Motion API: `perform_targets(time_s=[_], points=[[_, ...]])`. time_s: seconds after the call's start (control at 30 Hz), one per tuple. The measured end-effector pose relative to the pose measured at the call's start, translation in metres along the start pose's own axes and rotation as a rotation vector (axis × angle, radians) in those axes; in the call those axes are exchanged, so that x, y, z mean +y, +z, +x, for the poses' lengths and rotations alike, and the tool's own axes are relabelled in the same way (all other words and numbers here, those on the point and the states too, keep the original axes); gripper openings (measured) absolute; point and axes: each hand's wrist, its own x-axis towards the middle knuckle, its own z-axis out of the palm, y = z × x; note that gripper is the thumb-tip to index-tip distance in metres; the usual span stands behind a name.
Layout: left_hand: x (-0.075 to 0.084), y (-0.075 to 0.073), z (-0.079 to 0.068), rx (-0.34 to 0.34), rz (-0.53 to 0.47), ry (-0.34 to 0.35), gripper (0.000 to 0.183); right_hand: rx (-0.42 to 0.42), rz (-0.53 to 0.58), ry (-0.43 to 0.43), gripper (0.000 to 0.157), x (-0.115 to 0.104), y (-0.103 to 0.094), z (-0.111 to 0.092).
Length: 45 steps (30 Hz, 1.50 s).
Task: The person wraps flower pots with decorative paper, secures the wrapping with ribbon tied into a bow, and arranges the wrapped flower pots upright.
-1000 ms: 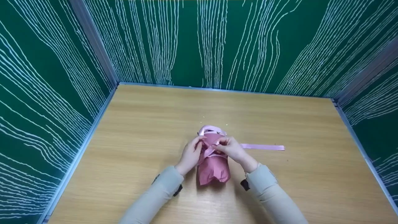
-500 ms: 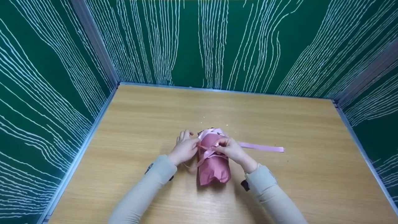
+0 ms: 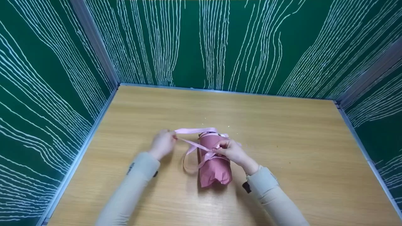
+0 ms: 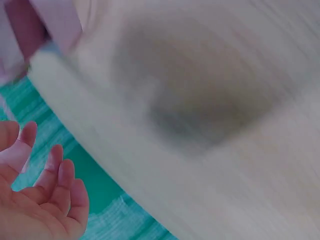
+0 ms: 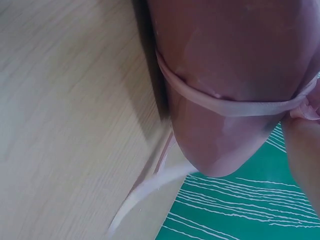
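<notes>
A bundle wrapped in dusty pink paper point(image 3: 215, 172) lies on the table, with a light pink ribbon point(image 3: 193, 130) around its middle. Out to the left of the bundle, my left hand point(image 3: 162, 144) pinches the ribbon, which stretches back to the bundle in two strands. Between thumb and forefinger in the left wrist view, a piece of ribbon point(image 4: 18, 153) shows; the other fingers are loosely bent. My right hand point(image 3: 235, 153) pinches the ribbon at the crossing on top of the wrapping. From the right wrist, the ribbon band point(image 5: 225, 107) circles the smooth pink wrapping point(image 5: 235, 50).
The wooden table point(image 3: 298, 131) is enclosed by green panels point(image 3: 188, 47) with wavy white lines. A few tiny pale specks lie just beyond the bundle. One ribbon loop point(image 3: 185, 166) hangs down at the bundle's left side.
My left hand has moved left from the bundle, drawing ribbon with it. The ribbon tail that lay to the right has been pulled in almost fully. My right hand stays at the crossing.
</notes>
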Motion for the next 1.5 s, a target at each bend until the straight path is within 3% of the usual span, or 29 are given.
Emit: perform_targets(time_s=[0.17,0.37,0.6,0.7,0.8,0.93,1.03,1.17,1.27,1.4,1.5], points=[[-0.015,-0.028,0.001,0.003,-0.103,-0.074,0.014,-0.008,0.009,0.013,0.021,-0.013,0.001,-0.005],[-0.023,-0.058,0.005,-0.028,-0.252,-0.149,0.02,0.006,0.035,0.027,0.02,0.007,0.002,0.005],[-0.008,-0.082,0.008,-0.068,-0.495,-0.269,0.021,0.016,0.038,0.02,0.018,0.015,0.003,0.012],[0.004,-0.085,0.008,-0.056,-0.57,-0.262,0.018,0.017,0.062,0.028,0.015,0.013,0.004,0.013],[0.02,-0.081,0.006,-0.065,-0.579,-0.183,0.014,0.015,0.101,0.041,0.007,0.013,0.004,0.014],[0.049,-0.063,-0.003,-0.191,-0.564,-0.039,0.014,0.009,0.127,0.054,0.019,0.015,0.002,0.015],[0.074,-0.045,-0.013,-0.305,-0.564,0.032,0.013,-0.001,0.141,0.059,0.024,0.014,0.002,0.016],[0.101,-0.02,-0.024,-0.329,-0.519,0.13,0.009,-0.03,0.22,0.069,0.025,0.013,0.0,0.017],[0.116,-0.002,-0.032,-0.339,-0.5,0.165,0.011,-0.062,0.286,0.086,0.025,0.012,-0.001,0.017],[0.134,0.016,-0.041,-0.421,-0.473,0.204,0.012,-0.114,0.338,0.11,0.027,0.012,-0.005,0.018],[0.144,0.024,-0.047,-0.478,-0.371,0.312,0.017,-0.156,0.342,0.129,0.026,0.012,-0.008,0.021]])
